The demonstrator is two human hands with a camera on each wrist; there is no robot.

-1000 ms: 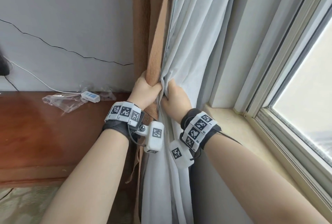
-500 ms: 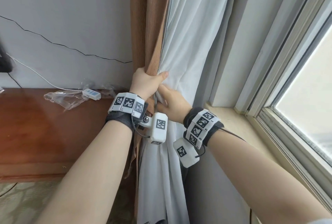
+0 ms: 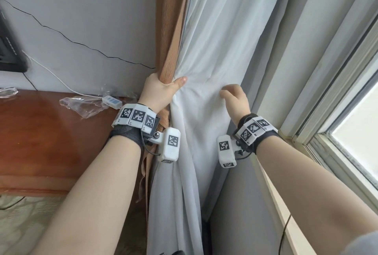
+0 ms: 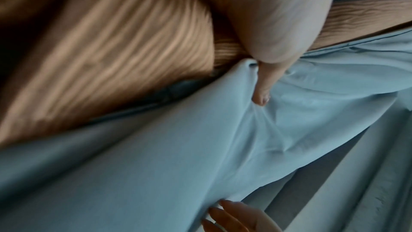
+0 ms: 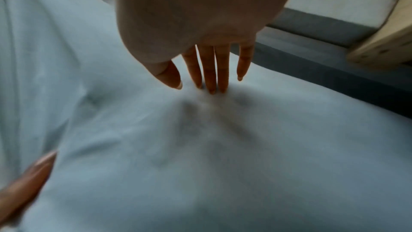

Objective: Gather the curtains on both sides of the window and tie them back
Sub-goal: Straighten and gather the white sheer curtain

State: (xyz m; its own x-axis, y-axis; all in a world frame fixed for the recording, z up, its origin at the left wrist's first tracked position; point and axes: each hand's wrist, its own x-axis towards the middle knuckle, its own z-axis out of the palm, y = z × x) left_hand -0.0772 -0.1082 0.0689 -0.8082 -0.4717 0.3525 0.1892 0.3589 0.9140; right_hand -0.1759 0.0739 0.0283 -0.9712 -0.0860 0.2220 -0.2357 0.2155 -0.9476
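Left hand (image 3: 158, 93) clamped round brown curtain (image 3: 171, 29) edge, thumb on white sheer (image 3: 214, 54); right hand (image 3: 235, 99) loose-fingered, fingertips (image 5: 211, 84) pressing sheer toward wall corner; gathering underway, no tie visible, tying and other side apparently left

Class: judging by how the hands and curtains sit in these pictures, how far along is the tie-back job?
Done: nothing tied. In hand: the left hand has its grip round the brown curtain; the right hand lies open on the white curtain, which hangs spread. Left: bunching, tying, the other side. No tie-back shows.
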